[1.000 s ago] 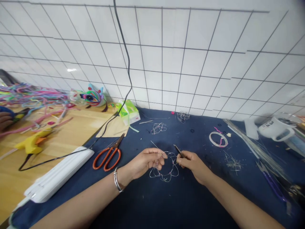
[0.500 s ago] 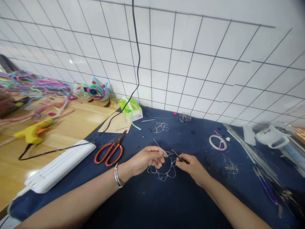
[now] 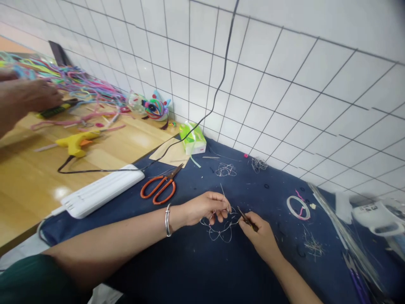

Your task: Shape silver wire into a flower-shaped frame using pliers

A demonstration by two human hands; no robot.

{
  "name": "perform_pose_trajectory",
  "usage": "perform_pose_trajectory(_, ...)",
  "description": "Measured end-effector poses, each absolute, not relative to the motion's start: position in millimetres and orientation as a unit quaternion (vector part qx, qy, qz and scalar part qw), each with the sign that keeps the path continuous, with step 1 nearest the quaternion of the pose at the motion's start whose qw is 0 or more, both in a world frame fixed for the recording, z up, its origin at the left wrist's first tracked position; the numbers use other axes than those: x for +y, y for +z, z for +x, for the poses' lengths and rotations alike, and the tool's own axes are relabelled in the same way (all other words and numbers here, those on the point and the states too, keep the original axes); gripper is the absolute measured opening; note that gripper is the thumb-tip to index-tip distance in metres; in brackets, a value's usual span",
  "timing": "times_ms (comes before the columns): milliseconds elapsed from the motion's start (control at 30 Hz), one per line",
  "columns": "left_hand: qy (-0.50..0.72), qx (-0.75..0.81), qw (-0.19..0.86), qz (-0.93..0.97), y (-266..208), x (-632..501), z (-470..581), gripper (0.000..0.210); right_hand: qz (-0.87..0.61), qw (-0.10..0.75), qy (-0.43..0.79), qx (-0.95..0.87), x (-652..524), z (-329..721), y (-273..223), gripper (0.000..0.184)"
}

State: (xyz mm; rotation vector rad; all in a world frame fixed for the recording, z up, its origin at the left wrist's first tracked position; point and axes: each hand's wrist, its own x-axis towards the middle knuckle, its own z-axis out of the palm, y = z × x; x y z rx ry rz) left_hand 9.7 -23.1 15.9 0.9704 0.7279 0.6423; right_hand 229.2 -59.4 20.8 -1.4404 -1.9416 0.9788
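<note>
My left hand point(image 3: 211, 207), with a silver bangle on the wrist, pinches a wire flower frame point(image 3: 220, 232) between thumb and fingers. The frame is a ring of thin silvery wire with looped petals and small pink spots at the joints. One straight wire end sticks up above my fingertips. At the ring's right side, my right hand point(image 3: 257, 230) is closed around a small dark pointed tool point(image 3: 249, 220); its exact kind is hard to make out. The tool's tip points up and left, close to the wire loops. Whether it touches them I cannot tell.
Orange-handled scissors point(image 3: 160, 190), a white power strip point(image 3: 104, 192) and a tissue pack point(image 3: 193, 139) lie left. Right are a ring-shaped spool point(image 3: 289, 207), wire scraps point(image 3: 313, 245), pliers point(image 3: 357, 274) and a cup point(image 3: 379, 217). Another person's hand point(image 3: 31, 97) is beyond a yellow glue gun point(image 3: 76, 143).
The view has swung left, so the scene sits further right. Both my hands keep their holds, the frame slightly turned. The other person's hand has come further into view above the wooden table.
</note>
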Motion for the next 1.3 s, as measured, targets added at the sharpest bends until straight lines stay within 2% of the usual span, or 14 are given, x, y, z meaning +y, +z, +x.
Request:
perform_pose_trajectory(167, 0.323, 0.347, 0.754, 0.455, 15.2, -24.1, 9.7, 0.021, -0.496, 0.309, 0.176, -0.792, -60.9, 229.6, 17.2, 0.013)
perform_pose_trajectory(367, 0.317, 0.341, 0.761, 0.452, 12.0, -22.7, 10.3, 0.021, -0.451, 0.23, -0.035, -0.861, -59.9, 234.8, 13.8, 0.022)
perform_pose_trajectory(500, 0.312, 0.337, 0.768, 0.446, 9.6, -21.7, 10.5, 0.023, -0.452, 0.197, -0.077, -0.866, -60.1, 236.1, 15.2, 0.024)
perform_pose_trajectory(733, 0.299, 0.348, 0.768, 0.447, 5.9, -20.9, 10.4, 0.022, -0.463, 0.182, -0.068, -0.865, -58.5, 236.9, 13.6, 0.023)
perform_pose_trajectory(900, 0.296, 0.356, 0.761, 0.455, 8.5, -21.0, 10.4, 0.022, -0.472, 0.247, 0.023, -0.846, -58.0, 237.4, 12.6, 0.016)
perform_pose_trajectory(1000, 0.283, 0.356, 0.76, 0.465, 12.1, -22.0, 10.4, 0.022, -0.512, 0.286, 0.158, -0.795, -56.0, 233.8, 19.7, 0.011)
perform_pose_trajectory(1133, 0.259, 0.348, 0.759, 0.485, 15.6, -24.7, 10.1, 0.023, -0.563, 0.255, 0.34, -0.708, -46.3, 218.2, 29.2, 0.02)
perform_pose_trajectory(1300, 0.223, 0.339, 0.753, 0.517, 17.6, -26.3, 8.5, 0.024, -0.492, 0.269, 0.554, -0.615, -27.7, 192.0, 25.5, 0.021)
